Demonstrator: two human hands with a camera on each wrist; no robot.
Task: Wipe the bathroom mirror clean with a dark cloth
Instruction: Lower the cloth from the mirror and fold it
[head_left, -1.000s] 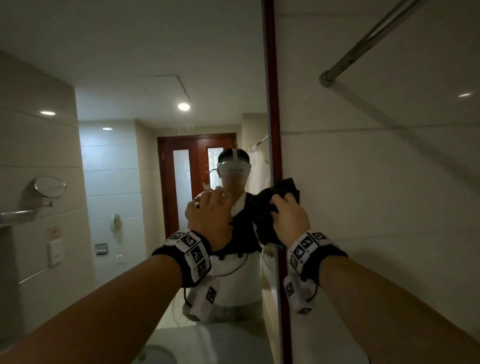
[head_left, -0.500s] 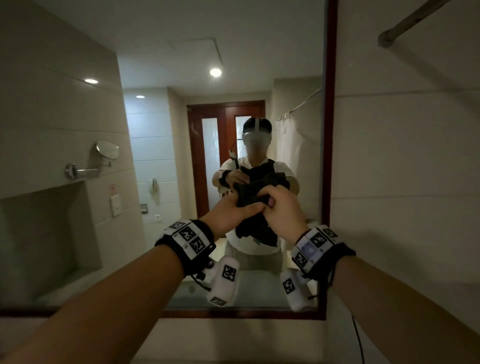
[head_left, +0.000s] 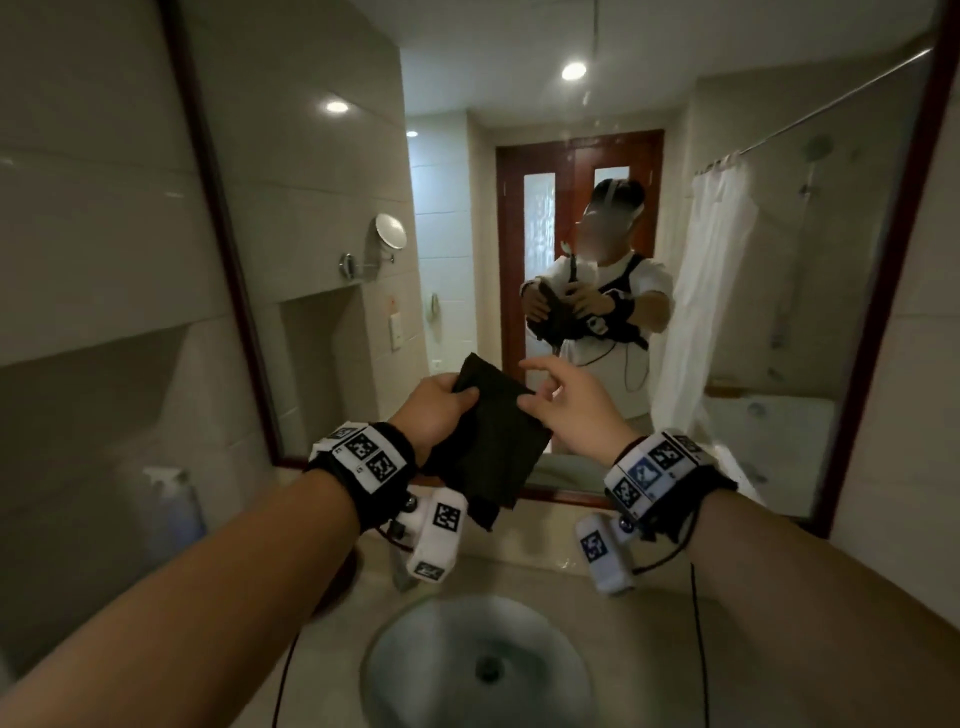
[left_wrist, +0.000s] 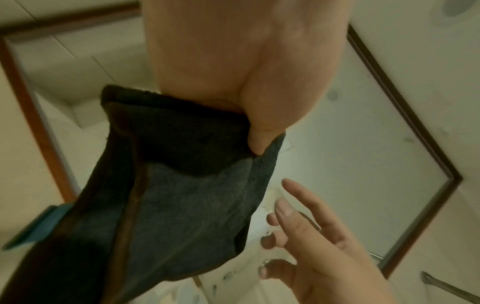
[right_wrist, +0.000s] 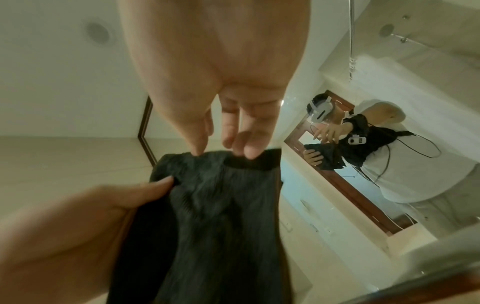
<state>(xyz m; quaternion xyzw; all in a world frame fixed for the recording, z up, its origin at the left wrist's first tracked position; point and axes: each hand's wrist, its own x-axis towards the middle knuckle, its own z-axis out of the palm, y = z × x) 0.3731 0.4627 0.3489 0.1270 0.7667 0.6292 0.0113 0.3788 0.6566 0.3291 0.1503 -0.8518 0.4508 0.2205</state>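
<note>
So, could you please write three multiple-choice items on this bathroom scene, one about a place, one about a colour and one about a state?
1. Where is the sink?
A. Below the hands
B. Left of the mirror
C. Behind the curtain

2. What colour is the cloth?
A. White
B. Dark
C. Yellow

3. Which hand grips the cloth?
A. Right only
B. Neither
C. Left

Answers:
1 A, the basin lies under both wrists, in front of the mirror.
2 B, it looks near black in every view.
3 C, the left hand pinches its top edge, while the right hand has loose, spread fingers at the cloth's edge.
</note>
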